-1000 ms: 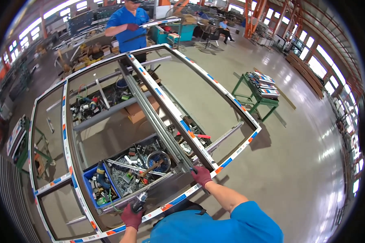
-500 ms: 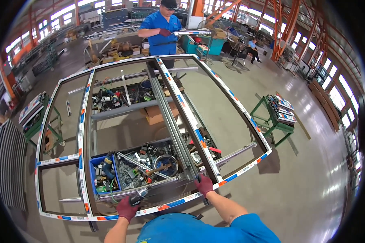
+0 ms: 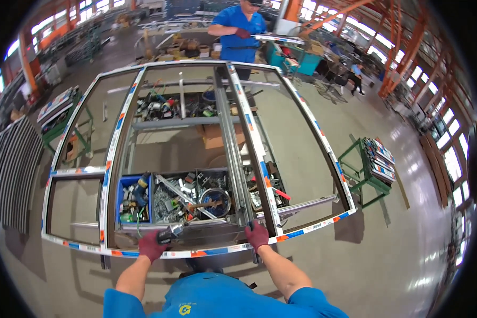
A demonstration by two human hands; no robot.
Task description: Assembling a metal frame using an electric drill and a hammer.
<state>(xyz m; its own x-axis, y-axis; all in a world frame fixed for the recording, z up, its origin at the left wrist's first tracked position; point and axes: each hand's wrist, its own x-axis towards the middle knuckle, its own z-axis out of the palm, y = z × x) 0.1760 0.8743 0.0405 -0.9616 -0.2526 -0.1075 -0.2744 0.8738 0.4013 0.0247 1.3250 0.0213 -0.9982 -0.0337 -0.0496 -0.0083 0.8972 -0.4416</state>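
Observation:
A large metal window frame, wrapped in printed white, blue and orange film, lies flat before me. My left hand, in a dark red glove, is closed round a dark and silver handheld power tool over the near rail. The tool's tip points right, and a thin green hose runs near it. My right hand, gloved alike, is closed on the near rail beside the foot of a cross bar. Its fingertips curl over the dark inner edge.
Below the frame are a blue bin with a drill, trays of loose hardware and a round bowl with a hammer. Green stands flank it. A co-worker in blue stands at the far side, holding a wrapped bar.
My view has shifted, so the frame's near rail sits higher in the picture. Both hands keep about the same places on the frame, and the tool lies more level.

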